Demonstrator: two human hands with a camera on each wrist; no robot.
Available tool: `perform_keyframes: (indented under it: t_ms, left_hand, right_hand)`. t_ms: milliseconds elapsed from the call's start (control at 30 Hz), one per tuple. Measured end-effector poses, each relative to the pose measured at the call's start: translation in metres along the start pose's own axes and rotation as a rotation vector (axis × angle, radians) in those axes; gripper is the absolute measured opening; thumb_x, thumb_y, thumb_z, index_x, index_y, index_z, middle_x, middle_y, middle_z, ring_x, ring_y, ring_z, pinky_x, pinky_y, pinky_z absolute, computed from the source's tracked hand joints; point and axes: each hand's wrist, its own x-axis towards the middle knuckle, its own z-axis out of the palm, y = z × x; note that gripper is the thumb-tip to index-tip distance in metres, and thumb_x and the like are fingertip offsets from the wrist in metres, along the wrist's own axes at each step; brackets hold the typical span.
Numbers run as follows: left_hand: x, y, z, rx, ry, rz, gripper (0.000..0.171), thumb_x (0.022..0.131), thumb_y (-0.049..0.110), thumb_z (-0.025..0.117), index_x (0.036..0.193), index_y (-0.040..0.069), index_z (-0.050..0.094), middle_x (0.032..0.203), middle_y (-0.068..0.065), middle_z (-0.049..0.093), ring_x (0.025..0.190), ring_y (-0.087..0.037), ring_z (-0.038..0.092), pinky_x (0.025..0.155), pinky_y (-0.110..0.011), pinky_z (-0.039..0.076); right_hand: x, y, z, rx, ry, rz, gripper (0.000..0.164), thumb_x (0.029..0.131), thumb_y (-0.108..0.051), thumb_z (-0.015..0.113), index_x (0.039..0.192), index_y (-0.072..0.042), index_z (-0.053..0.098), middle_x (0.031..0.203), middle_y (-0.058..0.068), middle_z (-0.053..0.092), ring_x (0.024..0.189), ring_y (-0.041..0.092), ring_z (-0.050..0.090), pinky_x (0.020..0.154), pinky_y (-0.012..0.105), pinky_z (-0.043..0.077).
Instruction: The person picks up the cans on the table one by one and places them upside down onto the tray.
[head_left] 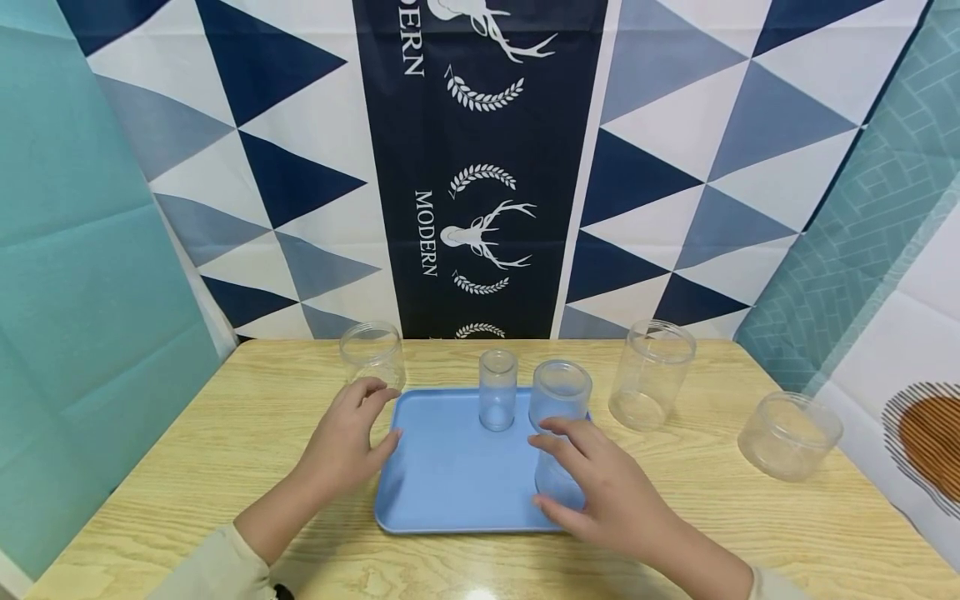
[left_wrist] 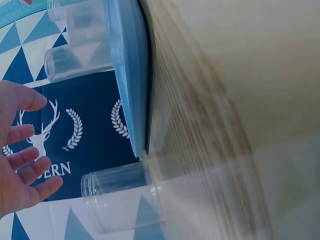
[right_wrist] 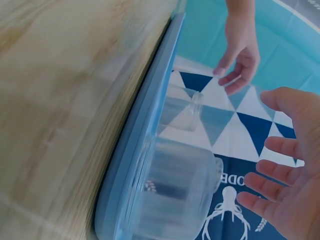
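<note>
A blue tray [head_left: 457,487] lies on the table with several clear jars standing on it. One is a narrow jar [head_left: 498,390]; beside it is a wider jar [head_left: 561,392], with another clear jar [head_left: 557,479] nearer the front, partly covered by my right hand [head_left: 607,492]. That hand hovers over the tray's right side, fingers spread and loosely bent, apart from the jar in the right wrist view. My left hand [head_left: 341,442] is held at the tray's left edge, fingers parted around nothing. Behind it stands a clear jar [head_left: 372,350] on the table, its lower part partly hidden.
Right of the tray, a tall clear jar [head_left: 652,379] stands on the wooden table [head_left: 697,517]. Farther right sits a short, wide clear jar [head_left: 791,437] near the table's edge. A patterned cloth [head_left: 480,167] hangs behind the table.
</note>
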Motion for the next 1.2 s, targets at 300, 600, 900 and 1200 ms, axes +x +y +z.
perform_keyframes:
  t_ms: [300,600,900,1200]
  left_hand:
    - [0.005,-0.009,-0.003,0.002,-0.006,-0.003,0.047,0.076,0.019,0.082,0.117,0.003,0.065,0.118,-0.014,0.056,0.108,-0.032,0.054,0.089,-0.046,0.05]
    - [0.009,-0.022,-0.003,0.031,0.012,0.004,0.049,0.074,0.017,0.084,0.117,0.003,0.065,0.118,-0.017,0.056,0.106,-0.036,0.056,0.085,-0.048,0.051]
    - [0.015,-0.036,-0.004,0.025,0.01,-0.021,0.048,0.075,0.017,0.083,0.117,0.002,0.065,0.117,-0.017,0.056,0.107,-0.037,0.055,0.087,-0.05,0.049]
    - [0.024,-0.053,-0.005,0.039,0.01,-0.049,0.049,0.075,0.017,0.082,0.117,0.0,0.065,0.113,-0.018,0.058,0.103,-0.037,0.055,0.087,-0.05,0.048]
  right_hand:
    - [0.008,-0.005,0.008,0.001,0.018,-0.064,0.054,0.081,-0.036,0.077,0.126,-0.012,0.059,0.129,0.008,0.055,0.111,0.024,0.056,0.08,0.04,0.054]
    - [0.016,-0.012,0.02,0.006,-0.033,-0.062,0.064,0.073,-0.033,0.082,0.128,-0.014,0.057,0.132,0.007,0.054,0.113,0.025,0.056,0.084,0.043,0.053]
    - [0.026,-0.021,0.029,0.017,-0.098,-0.009,0.063,0.075,-0.036,0.082,0.129,-0.014,0.057,0.135,0.007,0.053,0.117,0.024,0.054,0.087,0.041,0.052]
    - [0.038,-0.029,0.037,0.027,-0.13,-0.006,0.06,0.078,-0.037,0.079,0.128,-0.013,0.058,0.134,0.009,0.053,0.118,0.024,0.053,0.088,0.041,0.052]
